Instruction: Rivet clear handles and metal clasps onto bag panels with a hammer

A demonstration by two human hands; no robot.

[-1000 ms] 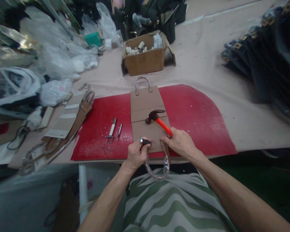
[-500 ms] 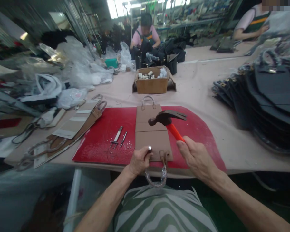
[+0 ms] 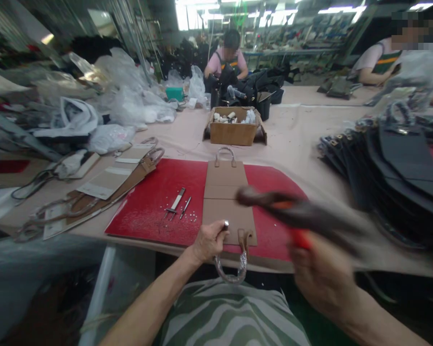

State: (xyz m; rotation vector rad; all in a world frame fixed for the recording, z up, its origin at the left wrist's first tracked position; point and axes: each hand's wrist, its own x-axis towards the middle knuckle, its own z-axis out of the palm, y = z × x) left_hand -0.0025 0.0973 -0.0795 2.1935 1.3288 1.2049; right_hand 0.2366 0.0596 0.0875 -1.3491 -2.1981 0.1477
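Note:
A tan leather bag panel [image 3: 216, 211] lies flat across a red work mat [image 3: 144, 202], one handle [image 3: 225, 153] at its far end. The near handle [image 3: 234, 276], wrapped in clear plastic, hangs over the table edge. My left hand [image 3: 207, 242] is closed around an upright metal punch [image 3: 226, 224] above the panel's near part; only its silver top shows, and its tip is hidden. Raised to the right, my right hand [image 3: 324, 274] grips a claw hammer [image 3: 274, 204] by its orange handle. Hammer and hand are blurred by motion.
On the mat's left lie a pronged punch [image 3: 174, 204], a thin metal rod [image 3: 185, 208] and small scraps. Tan bag pieces [image 3: 104, 180] are at left, stacked black bags [image 3: 404, 144] at right. Beyond stands a cardboard box [image 3: 233, 133]; a co-worker [image 3: 226, 62] sits behind it.
My right hand has swung the hammer up, closer to the camera and to the right. The left hand stays at the same place on the panel. The view has tilted slightly upward.

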